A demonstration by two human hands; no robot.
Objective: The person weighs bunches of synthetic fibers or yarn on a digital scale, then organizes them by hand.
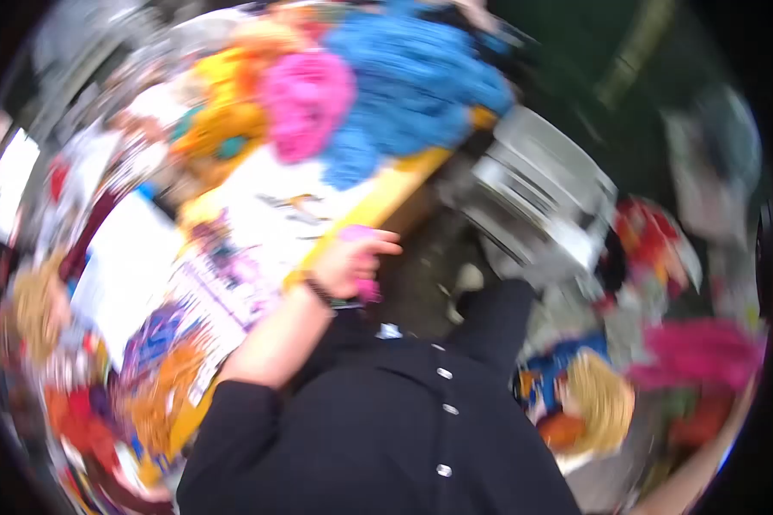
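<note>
My left hand (352,264) is over the near edge of the yellow-rimmed table (397,190), wearing a dark wristband. Its fingers are partly curled around something pink and soft (368,290), which looks like yarn but is blurred. One finger points out to the right. Beyond the hand, a pink bundle (307,103) and a large blue heap of yarn (408,77) lie on the table. At the lower right edge a bare forearm (696,463), apparently my right arm, reaches toward magenta material (700,354); its hand cannot be made out.
Orange-yellow yarn (232,116), white paper (127,262) and purple-brown strands (167,369) cover much of the table. A grey plastic chair or stool (545,184) stands to the right. A blond-haired doll-like figure (599,399) lies at lower right among coloured materials. Motion smears the whole view.
</note>
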